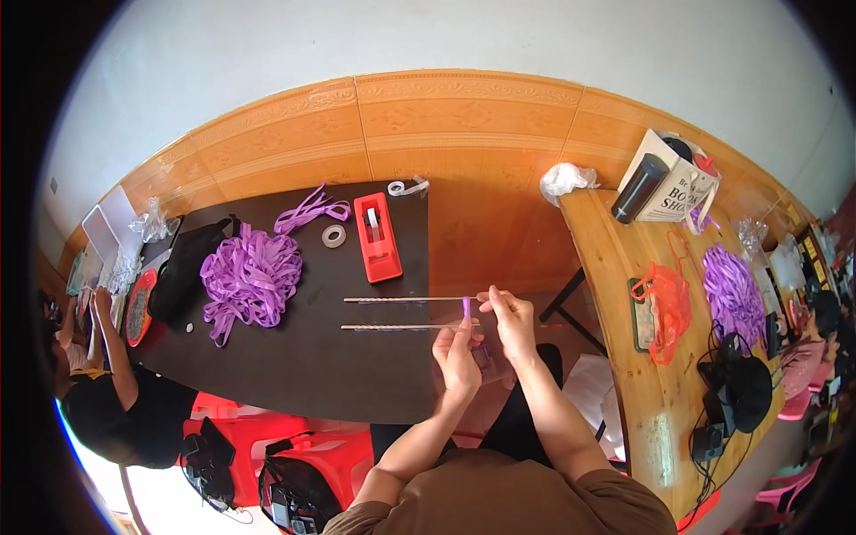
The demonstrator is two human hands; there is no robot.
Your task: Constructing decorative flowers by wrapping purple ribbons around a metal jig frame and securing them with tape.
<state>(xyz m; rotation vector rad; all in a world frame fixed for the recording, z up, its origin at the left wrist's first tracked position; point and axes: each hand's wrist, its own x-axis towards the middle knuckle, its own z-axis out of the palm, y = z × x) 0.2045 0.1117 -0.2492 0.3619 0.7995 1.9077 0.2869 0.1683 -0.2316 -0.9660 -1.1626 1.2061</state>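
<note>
Two thin, pale rods with twisted ends lie side by side across the dark table's right edge, the far rod and the near rod, their plain ends sticking out over the gap. A short piece of purple ribbon hangs at the far rod's outer end. My left hand pinches its lower part between thumb and finger, close to the near rod's end. Just to the right, my right hand is closed, fingertips by the far rod's tip; whatever it holds is too small to make out.
The dark table bears a purple ribbon pile, a red tape dispenser and a tape roll. A wooden table at right carries more ribbon and an orange-red bag. Another person sits far left.
</note>
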